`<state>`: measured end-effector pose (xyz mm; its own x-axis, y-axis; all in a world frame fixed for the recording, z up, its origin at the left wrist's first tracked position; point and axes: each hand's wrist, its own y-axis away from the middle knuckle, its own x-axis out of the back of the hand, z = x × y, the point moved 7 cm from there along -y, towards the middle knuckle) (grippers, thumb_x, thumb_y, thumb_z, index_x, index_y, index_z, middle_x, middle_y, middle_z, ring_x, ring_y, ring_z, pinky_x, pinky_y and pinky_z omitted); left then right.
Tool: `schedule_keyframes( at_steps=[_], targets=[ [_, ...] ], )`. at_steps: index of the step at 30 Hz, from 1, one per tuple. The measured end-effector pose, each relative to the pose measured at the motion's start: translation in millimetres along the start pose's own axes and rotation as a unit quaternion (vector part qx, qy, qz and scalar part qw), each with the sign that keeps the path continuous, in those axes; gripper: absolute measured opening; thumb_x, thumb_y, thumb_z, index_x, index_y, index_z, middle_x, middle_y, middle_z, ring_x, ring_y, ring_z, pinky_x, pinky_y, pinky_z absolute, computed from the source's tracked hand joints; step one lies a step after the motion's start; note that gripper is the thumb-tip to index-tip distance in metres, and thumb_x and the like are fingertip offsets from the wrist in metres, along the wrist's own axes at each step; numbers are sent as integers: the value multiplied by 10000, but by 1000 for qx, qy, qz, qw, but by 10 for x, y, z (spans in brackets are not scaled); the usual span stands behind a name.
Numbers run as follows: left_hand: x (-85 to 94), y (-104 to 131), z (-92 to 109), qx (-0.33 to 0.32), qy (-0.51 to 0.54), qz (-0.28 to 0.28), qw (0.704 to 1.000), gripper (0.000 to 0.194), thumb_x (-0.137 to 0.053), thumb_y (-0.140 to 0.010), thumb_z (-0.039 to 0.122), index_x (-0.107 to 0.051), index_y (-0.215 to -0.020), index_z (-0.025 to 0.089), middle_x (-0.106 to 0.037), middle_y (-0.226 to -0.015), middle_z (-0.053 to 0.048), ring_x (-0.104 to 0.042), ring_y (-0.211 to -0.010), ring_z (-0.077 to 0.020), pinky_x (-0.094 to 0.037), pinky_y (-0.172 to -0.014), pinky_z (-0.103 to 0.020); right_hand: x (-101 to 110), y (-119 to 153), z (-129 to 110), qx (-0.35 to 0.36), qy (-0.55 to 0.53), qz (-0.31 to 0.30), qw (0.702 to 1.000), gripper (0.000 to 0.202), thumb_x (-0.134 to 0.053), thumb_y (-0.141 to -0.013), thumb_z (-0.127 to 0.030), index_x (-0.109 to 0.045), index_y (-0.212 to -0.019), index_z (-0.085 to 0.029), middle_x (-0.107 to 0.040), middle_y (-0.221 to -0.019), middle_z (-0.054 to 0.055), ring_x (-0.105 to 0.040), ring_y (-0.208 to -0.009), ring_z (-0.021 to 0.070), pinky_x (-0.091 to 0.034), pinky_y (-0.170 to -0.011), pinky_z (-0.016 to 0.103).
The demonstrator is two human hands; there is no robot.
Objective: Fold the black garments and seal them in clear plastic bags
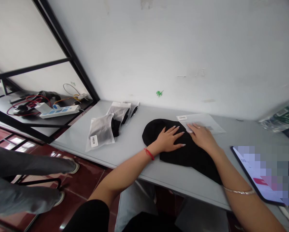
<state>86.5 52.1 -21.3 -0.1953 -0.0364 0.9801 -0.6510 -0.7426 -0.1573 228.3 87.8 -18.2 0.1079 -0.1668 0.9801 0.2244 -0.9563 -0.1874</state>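
A black piece of fabric lies spread on the grey table in front of me; its exact kind cannot be made out. My left hand rests flat on it, fingers spread and palm down. A red string bracelet circles that wrist. On the cloth's far right side lies my right hand, fingers stretched out and reaching onto a frosted plastic bag with a small white label. That bag is flat against the tabletop, partly under my right fingers. Neither hand grips anything.
Several frosted bags with black contents sit on the table's left. A tablet stands at the right, with plastic-wrapped bottles behind. Beyond the black frame lie a power strip and cables. A person's legs show at left.
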Motion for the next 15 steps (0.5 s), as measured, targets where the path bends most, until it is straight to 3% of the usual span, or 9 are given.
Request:
schedule_keyframes(
  at_steps=[3,5,10,15],
  targets=[
    [49,-31,-243,44,11,-3,999,622,-367,-942,617,-391,-1457,268,-316,-1558,-94,-282,-1443,-243,-234,-1163,-511,-112,35,214,-63,44,-62,995,508,-313,-961,-261,-389,-1461,-209,-411,-1500,165,-381,-1373,337,-364,-1035,585],
    [83,-26,-377,70,14,-6,997,622,-365,-937,630,-403,-1451,282,-315,-1559,-93,-278,-1445,-239,-217,-1174,-493,-108,68,368,-106,52,-80,990,529,-291,-945,-210,-377,-1467,-206,-431,-1477,187,-405,-1352,343,-370,-1019,603],
    [140,54,-629,118,22,-2,993,644,-365,-919,664,-384,-1458,313,-294,-1568,-93,-260,-1452,-252,-207,-1170,-519,38,144,643,-162,49,-55,984,542,-329,-872,-132,-465,-1396,-171,-573,-1297,212,-519,-1218,355,-434,-941,561],
    [305,253,-737,179,16,45,983,685,-456,-904,625,-388,-1461,231,-302,-1553,-158,-264,-1444,-307,-221,-1151,-560,105,194,761,-200,55,-34,978,412,-370,-880,-165,-597,-1212,-73,-573,-1238,279,-501,-1217,399,-468,-882,545]
  ],
)
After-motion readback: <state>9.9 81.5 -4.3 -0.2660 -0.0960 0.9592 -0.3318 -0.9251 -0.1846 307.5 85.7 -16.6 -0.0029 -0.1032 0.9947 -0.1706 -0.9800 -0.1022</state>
